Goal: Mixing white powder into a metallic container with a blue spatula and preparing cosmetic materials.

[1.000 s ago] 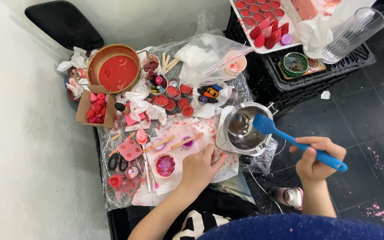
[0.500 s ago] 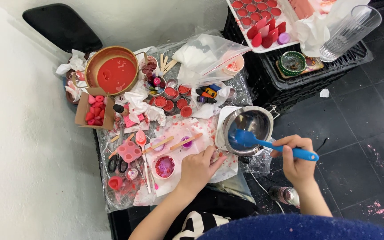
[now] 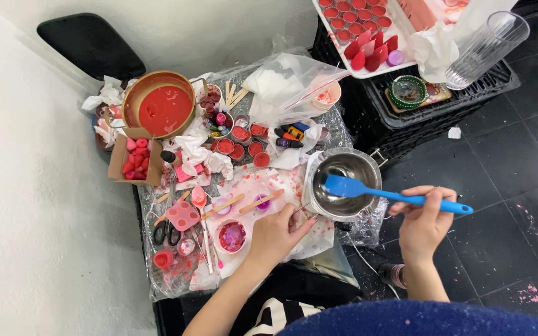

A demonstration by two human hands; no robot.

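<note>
Your right hand (image 3: 423,225) curls closed around the blue spatula (image 3: 393,196), its blade inside the steel pot (image 3: 342,184) at the table's right edge. Your left hand (image 3: 275,233) rests loosely open, fingertips touching the pot's rim.

Left hand (image 3: 273,235) rests flat, fingers spread — right hand (image 3: 423,223) curled shut, wrist bent inward.

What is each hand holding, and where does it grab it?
Right hand grips the blue spatula by its handle. Left hand rests beside the metal pot, holding nothing clearly.
</note>
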